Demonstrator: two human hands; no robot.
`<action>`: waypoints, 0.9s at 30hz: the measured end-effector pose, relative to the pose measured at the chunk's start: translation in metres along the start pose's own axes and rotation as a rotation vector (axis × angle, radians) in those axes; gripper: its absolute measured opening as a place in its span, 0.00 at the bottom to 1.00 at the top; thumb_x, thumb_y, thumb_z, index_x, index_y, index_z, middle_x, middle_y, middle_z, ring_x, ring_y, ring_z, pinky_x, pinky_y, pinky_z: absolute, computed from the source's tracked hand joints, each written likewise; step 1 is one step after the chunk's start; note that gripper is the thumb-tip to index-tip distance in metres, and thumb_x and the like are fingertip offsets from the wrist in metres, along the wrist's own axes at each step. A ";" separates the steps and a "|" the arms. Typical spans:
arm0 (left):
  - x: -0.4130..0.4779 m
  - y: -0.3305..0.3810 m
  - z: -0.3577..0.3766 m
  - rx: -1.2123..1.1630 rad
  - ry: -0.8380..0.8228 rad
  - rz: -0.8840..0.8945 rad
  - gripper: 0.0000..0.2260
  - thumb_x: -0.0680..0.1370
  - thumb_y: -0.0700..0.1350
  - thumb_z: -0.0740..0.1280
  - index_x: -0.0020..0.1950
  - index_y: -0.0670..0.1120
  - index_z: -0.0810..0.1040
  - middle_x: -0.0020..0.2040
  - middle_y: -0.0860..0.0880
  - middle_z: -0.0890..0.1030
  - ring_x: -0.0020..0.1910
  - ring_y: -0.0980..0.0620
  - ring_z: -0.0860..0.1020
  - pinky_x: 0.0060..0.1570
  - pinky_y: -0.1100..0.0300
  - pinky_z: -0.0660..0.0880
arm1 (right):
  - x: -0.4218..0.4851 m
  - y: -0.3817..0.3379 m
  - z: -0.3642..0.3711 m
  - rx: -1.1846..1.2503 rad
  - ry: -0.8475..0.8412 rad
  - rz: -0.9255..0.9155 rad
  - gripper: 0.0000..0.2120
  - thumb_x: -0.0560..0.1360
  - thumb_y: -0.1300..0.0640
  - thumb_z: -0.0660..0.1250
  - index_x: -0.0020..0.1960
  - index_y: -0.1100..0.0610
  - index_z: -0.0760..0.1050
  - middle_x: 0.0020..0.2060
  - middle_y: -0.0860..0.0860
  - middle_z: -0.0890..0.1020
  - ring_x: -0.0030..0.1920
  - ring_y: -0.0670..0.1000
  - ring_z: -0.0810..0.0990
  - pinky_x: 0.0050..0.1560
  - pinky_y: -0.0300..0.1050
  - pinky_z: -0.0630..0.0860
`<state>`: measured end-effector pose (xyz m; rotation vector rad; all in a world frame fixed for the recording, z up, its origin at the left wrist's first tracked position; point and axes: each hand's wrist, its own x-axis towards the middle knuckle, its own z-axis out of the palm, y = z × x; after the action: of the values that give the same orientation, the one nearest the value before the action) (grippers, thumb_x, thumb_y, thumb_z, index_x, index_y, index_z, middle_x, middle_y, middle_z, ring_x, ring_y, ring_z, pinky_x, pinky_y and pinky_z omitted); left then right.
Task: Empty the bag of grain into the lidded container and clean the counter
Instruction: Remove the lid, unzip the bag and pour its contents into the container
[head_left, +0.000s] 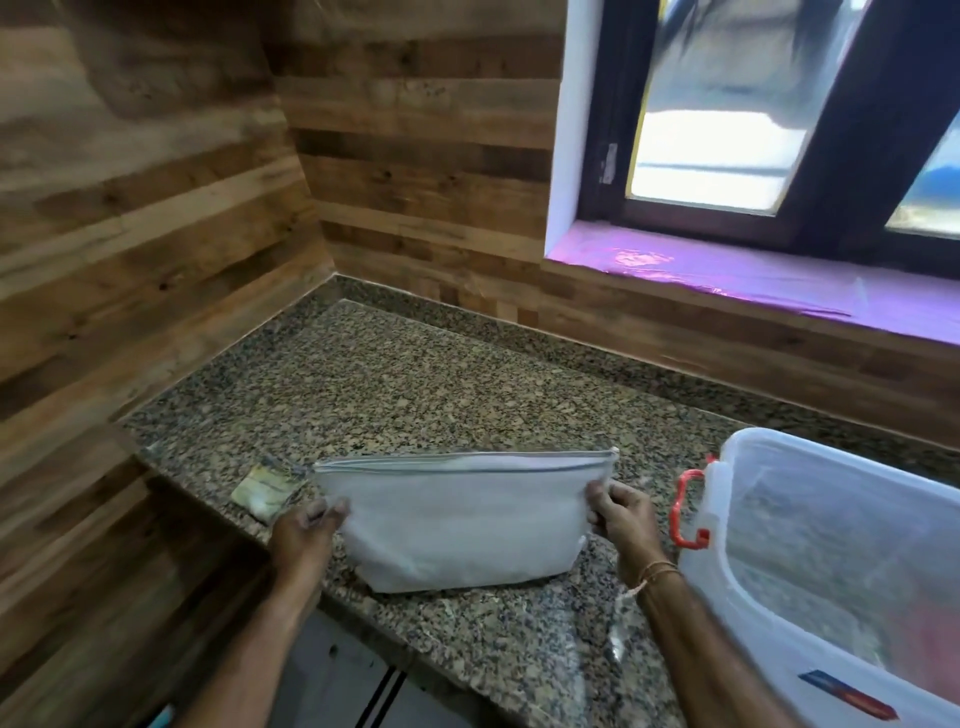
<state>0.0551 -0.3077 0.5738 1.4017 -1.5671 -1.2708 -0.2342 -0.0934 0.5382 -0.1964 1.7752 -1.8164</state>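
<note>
A frosted white zip bag (462, 512) stands upright on the speckled granite counter (395, 395), its zip seam along the top. My left hand (306, 530) pinches its left edge and my right hand (621, 514) pinches its right edge. A large clear plastic container (841, 561) with an orange latch (688, 512) sits open at the right, no lid in sight. I cannot make out grain through the bag's cloudy wall.
A small crumpled yellowish packet (267, 488) lies on the counter just left of the bag. Wood-panelled walls close the corner at the left and back. A window with a purple sill (753, 280) runs along the back right. The counter's front edge drops off below my forearms.
</note>
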 end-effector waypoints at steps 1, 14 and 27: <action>0.004 0.000 -0.001 -0.002 0.017 -0.025 0.17 0.78 0.42 0.73 0.63 0.32 0.80 0.57 0.39 0.83 0.57 0.37 0.82 0.57 0.45 0.78 | -0.001 0.001 0.002 -0.012 0.016 0.003 0.10 0.79 0.57 0.70 0.42 0.62 0.80 0.31 0.52 0.77 0.33 0.49 0.72 0.33 0.42 0.74; 0.036 0.010 -0.059 -0.443 -0.574 -0.459 0.18 0.83 0.57 0.58 0.60 0.44 0.75 0.54 0.35 0.85 0.39 0.47 0.87 0.28 0.61 0.81 | -0.036 -0.038 0.001 0.175 -0.187 0.413 0.33 0.80 0.32 0.51 0.58 0.61 0.73 0.52 0.63 0.86 0.45 0.60 0.88 0.38 0.51 0.86; 0.040 0.015 -0.038 -0.340 -0.558 -0.357 0.10 0.81 0.30 0.61 0.50 0.44 0.77 0.47 0.42 0.78 0.39 0.49 0.74 0.24 0.68 0.72 | -0.044 -0.029 0.010 0.064 0.021 0.263 0.09 0.81 0.69 0.62 0.56 0.61 0.79 0.44 0.58 0.83 0.30 0.46 0.82 0.26 0.36 0.77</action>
<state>0.0782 -0.3559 0.5945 1.1957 -1.3670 -2.1754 -0.2019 -0.0812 0.5794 0.0783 1.6671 -1.6875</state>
